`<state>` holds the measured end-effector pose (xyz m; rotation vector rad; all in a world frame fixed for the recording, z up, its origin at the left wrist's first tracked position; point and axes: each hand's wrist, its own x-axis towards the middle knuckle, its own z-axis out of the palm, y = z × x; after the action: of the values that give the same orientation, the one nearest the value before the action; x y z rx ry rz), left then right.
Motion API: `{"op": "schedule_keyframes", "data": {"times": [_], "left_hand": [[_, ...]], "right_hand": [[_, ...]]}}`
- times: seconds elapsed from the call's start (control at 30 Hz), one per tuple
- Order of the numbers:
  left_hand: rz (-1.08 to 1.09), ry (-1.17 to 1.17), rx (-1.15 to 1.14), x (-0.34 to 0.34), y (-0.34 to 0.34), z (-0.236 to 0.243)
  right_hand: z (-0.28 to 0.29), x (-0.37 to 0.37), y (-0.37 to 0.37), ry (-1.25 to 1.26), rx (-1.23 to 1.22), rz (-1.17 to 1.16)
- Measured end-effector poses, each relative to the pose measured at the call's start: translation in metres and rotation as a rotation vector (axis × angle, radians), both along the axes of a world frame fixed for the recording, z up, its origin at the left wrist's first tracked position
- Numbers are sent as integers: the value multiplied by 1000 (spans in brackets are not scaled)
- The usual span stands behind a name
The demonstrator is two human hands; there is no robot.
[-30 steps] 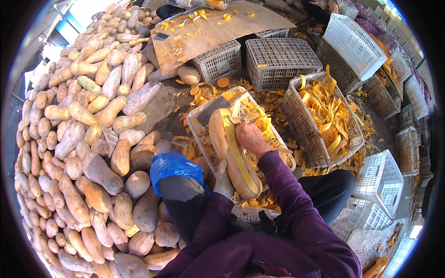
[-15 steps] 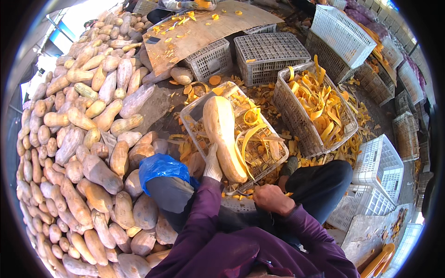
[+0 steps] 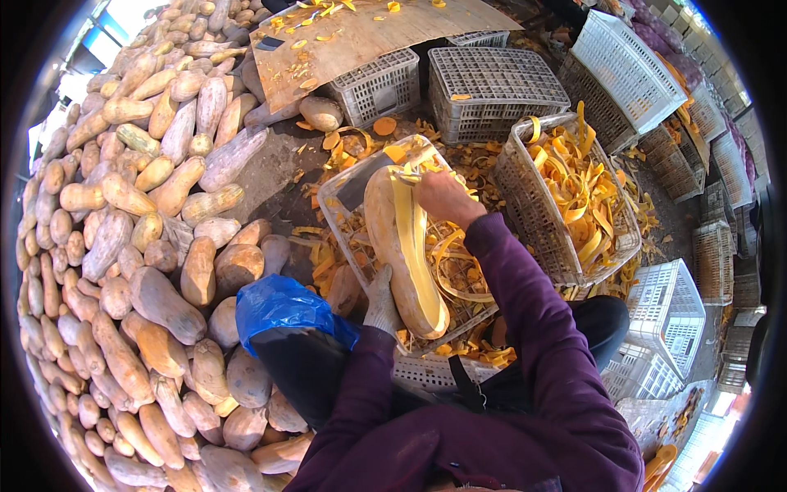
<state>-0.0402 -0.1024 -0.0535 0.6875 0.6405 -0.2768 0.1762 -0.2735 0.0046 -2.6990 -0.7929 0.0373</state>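
A long butternut-type squash [image 3: 385,238] lies over a crate [image 3: 340,205], its near end toward me. Pale peeled bands run along its right side, and tan skin remains on the left. My left hand [image 3: 381,302], in a whitish glove, grips its left side near the thick end. At the far, narrow end my bare right hand [image 3: 445,198] is closed on a small peeler [image 3: 407,175] that touches the squash; its handle is hidden by the fingers. Orange peel strips [image 3: 451,262] lie in the crate beneath.
A heap of unpeeled squash [image 3: 156,279] fills the left side. A crate full of peel [image 3: 574,197] stands to the right. Upturned crates [image 3: 496,82] and a board [image 3: 361,45] with scraps are ahead. Blue plastic [image 3: 287,307] wraps my left knee; white crates [image 3: 664,312] stand at far right.
My right hand has gone from near my lap to the squash's far end. The squash has turned slightly, showing more peeled surface. My left hand keeps its hold, slightly lower in view.
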Motion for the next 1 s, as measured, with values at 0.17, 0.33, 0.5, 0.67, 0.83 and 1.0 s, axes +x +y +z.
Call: {"op": "schedule_keyframes", "data": {"times": [0.17,0.33,0.5,0.67,0.83,1.0], "left_hand": [[12,-8,10,1,1,6],[-57,-178,-125,6,0,-14],[-103,-150,-70,-1,-3,26],[-52,-70,158,8,5,5],[-54,-100,-73,3,5,42],[-8,-327,-49,7,14,7]], "right_hand": [[33,-107,10,-107,207,-54],[10,-190,-1,-133,148,-53],[18,-284,-22,-73,71,-56],[-12,-380,-70,199,6,33],[40,-341,-54,-71,139,-193],[30,-316,-25,-304,171,7]]}}
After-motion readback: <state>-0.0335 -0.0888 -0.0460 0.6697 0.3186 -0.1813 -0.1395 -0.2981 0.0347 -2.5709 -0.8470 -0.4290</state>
